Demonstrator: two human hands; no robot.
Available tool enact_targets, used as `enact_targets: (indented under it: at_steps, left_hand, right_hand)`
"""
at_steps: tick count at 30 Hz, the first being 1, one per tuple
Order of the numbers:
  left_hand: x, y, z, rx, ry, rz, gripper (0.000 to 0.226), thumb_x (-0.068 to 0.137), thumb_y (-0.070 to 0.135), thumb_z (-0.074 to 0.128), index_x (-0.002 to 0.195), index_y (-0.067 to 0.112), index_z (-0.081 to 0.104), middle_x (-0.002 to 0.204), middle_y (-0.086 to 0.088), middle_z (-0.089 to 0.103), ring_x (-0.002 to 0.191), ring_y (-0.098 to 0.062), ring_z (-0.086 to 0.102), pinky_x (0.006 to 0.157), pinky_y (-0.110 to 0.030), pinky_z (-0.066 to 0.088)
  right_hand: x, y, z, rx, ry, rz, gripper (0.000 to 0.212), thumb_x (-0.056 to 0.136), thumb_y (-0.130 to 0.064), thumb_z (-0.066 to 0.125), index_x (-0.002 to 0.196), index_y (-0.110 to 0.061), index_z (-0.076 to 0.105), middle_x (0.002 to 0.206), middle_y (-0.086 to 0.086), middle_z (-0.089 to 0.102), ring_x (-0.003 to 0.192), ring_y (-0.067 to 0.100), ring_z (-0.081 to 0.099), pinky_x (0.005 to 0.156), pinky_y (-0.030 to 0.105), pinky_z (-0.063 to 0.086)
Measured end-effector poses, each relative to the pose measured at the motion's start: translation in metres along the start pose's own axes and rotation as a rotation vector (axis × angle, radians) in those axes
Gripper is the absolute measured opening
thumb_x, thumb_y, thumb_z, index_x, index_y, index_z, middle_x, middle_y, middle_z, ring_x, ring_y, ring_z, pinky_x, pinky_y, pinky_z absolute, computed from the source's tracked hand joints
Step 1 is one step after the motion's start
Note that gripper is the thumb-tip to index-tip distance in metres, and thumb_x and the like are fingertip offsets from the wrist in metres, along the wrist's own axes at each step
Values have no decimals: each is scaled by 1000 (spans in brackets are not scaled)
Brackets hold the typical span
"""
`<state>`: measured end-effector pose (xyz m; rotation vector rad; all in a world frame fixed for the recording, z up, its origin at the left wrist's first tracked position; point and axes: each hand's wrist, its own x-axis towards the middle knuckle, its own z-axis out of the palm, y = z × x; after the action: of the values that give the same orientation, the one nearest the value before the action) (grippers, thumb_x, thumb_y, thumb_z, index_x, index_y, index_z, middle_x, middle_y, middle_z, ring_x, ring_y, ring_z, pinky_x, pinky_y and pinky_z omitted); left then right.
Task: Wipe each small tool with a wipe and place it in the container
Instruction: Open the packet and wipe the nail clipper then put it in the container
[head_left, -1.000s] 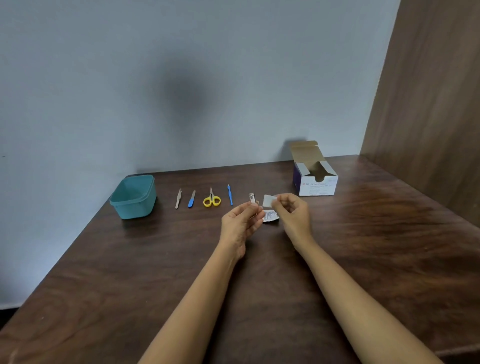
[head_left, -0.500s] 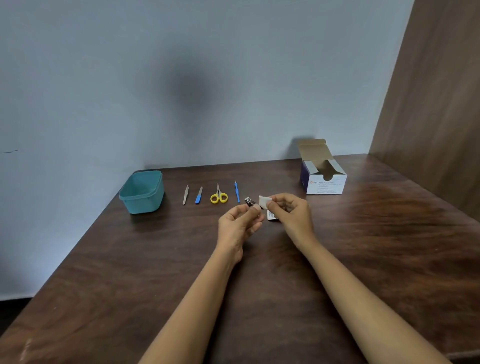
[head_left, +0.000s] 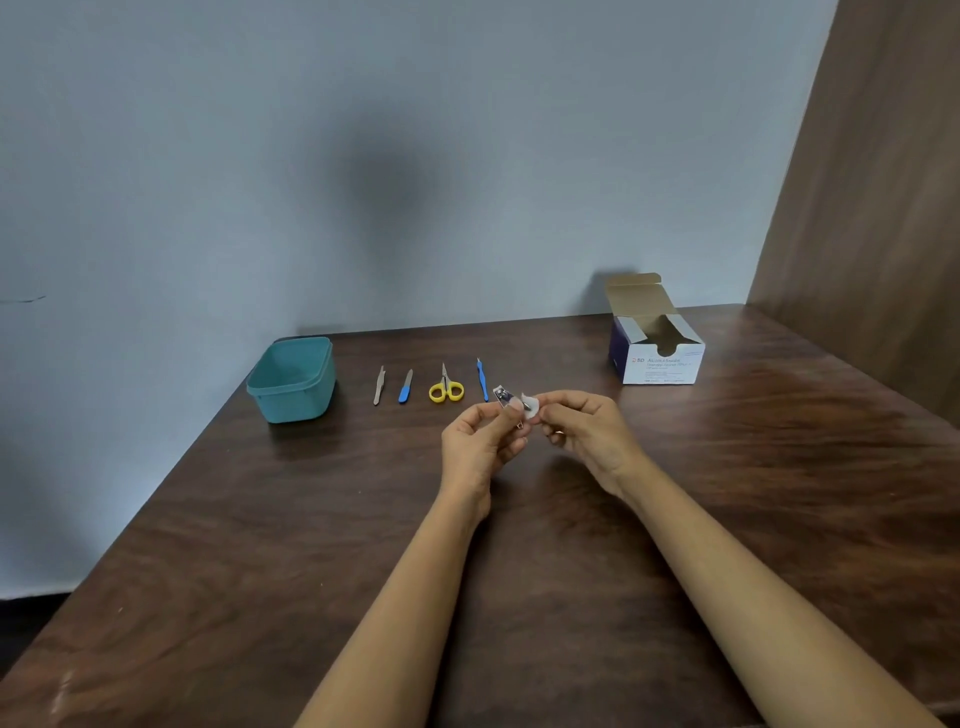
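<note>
Two forearms reach over wood table (head_left: 727, 493). Left hand (head_left: 480, 441) pinches nail clipper (head_left: 503, 397), tip raised, likely to expose metal. Right hand (head_left: 587, 431) pinches wipe (head_left: 530, 406) against it. Just beyond grip, leftward: blue pick (head_left: 482, 379), scissors (head_left: 445, 389), file (head_left: 405, 387), tweezers (head_left: 378, 385) await. Farther left, container (head_left: 291, 395). Right of grip, open wipe box (head_left: 665, 364).

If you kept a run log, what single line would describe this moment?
step: wiping nail clipper | left hand: holds clipper | right hand: pinches wipe beside it | on table: four tools

container (head_left: 292, 378) left of four tools in a row, box (head_left: 655, 343) far right
</note>
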<state>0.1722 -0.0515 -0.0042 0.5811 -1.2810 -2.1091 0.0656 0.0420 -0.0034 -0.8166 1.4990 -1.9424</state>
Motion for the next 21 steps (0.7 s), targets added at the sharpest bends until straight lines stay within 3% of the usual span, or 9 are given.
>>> enact_targets:
  at_steps: [6, 15, 21]
  left_hand:
    - [1, -2, 0, -13, -14, 5, 27, 80, 11, 75, 103, -1, 67, 81, -5, 71, 71, -8, 68, 60, -16, 54]
    - [4, -7, 3, 167, -18, 68, 11, 82, 9, 74, 90, 6, 66, 70, -4, 67, 64, -8, 63, 55, -16, 46]
    - [8, -14, 4, 380, -32, 129, 8, 80, 16, 76, 82, 13, 69, 71, -5, 69, 60, -6, 60, 57, -21, 42]
  right_hand:
    - [0, 5, -3, -36, -41, -4, 10, 82, -7, 70, 89, -13, 75, 75, 0, 72, 62, 6, 51, 62, 23, 39]
    - [5, 5, -6, -292, -3, -10, 13, 94, -19, 58, 91, -16, 70, 67, 0, 59, 61, 7, 48, 55, 18, 39]
    - [11, 0, -12, -101, 155, 49, 16, 94, -15, 57, 86, -10, 70, 69, 2, 59, 57, 6, 48, 49, 16, 39]
